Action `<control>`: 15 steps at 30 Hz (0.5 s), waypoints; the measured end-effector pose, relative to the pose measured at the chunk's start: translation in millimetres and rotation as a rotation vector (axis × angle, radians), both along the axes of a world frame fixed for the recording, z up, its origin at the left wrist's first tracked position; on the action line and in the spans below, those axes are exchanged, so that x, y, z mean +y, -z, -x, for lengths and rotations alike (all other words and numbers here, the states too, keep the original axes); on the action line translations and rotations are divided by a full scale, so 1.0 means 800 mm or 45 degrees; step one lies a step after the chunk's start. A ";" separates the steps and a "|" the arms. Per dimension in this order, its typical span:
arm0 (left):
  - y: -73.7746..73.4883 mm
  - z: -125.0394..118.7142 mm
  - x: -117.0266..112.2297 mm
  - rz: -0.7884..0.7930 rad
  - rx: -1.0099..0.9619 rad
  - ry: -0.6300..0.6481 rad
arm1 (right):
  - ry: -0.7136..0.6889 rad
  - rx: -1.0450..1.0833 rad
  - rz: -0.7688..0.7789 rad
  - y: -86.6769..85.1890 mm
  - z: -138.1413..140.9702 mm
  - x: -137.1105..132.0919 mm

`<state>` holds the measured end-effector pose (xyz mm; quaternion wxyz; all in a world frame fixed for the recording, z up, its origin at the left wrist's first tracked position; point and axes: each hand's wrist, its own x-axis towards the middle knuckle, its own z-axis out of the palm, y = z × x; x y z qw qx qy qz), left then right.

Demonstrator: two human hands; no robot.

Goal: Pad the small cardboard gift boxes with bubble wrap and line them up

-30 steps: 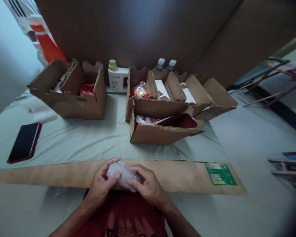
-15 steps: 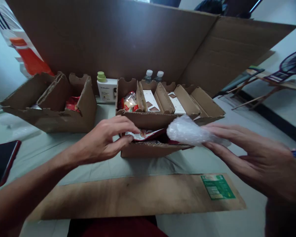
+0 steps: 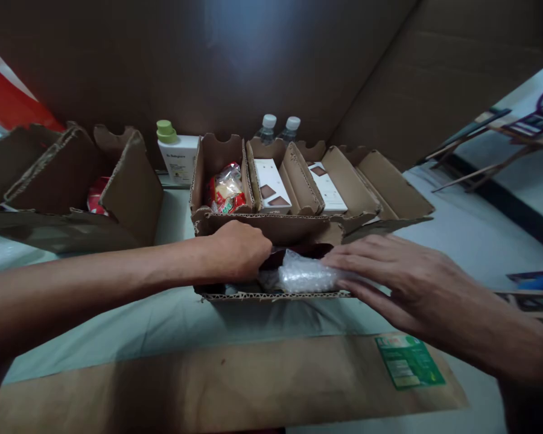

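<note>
My right hand (image 3: pixel 389 277) holds a clear bubble-wrap bundle (image 3: pixel 305 274) by its fingertips, low inside the near open cardboard box (image 3: pixel 276 295). My left hand (image 3: pixel 239 250) reaches into the same box from the left. Its fingers are curled down and hidden inside, beside the bundle. A dark red item shows at the back of this box.
Behind stand more open cardboard boxes (image 3: pixel 298 181) with a red snack packet (image 3: pixel 224 190) and white flat boxes. Another carton (image 3: pixel 72 193) sits left. A white container with a green cap (image 3: pixel 174 154) and two bottles (image 3: pixel 278 126) stand by a big cardboard wall. A cardboard strip (image 3: pixel 235 380) with a green label lies in front.
Both hands moved from my lap out to the near box. The right hand carried the bubble-wrap bundle forward and lowered it into the box; the left hand went inside.
</note>
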<state>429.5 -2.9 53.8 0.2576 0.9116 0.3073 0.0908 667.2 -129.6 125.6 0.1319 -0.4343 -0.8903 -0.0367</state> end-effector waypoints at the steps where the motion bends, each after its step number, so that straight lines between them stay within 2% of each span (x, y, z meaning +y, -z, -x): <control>1: -0.002 0.002 0.003 -0.009 0.031 0.030 | -0.002 -0.005 0.042 0.000 0.000 0.003; 5: -0.020 0.009 0.009 -0.075 0.060 0.043 | -0.009 0.073 0.225 0.002 0.017 0.023; 9: -0.034 0.007 0.002 -0.268 0.308 0.086 | -0.115 0.155 0.405 0.027 0.045 0.050; 12: -0.044 0.005 -0.006 -0.305 0.536 0.094 | -0.074 -0.075 0.501 0.049 0.064 0.064; 15: -0.053 0.004 -0.011 -0.271 0.593 0.153 | 0.076 -0.332 0.654 0.056 0.080 0.068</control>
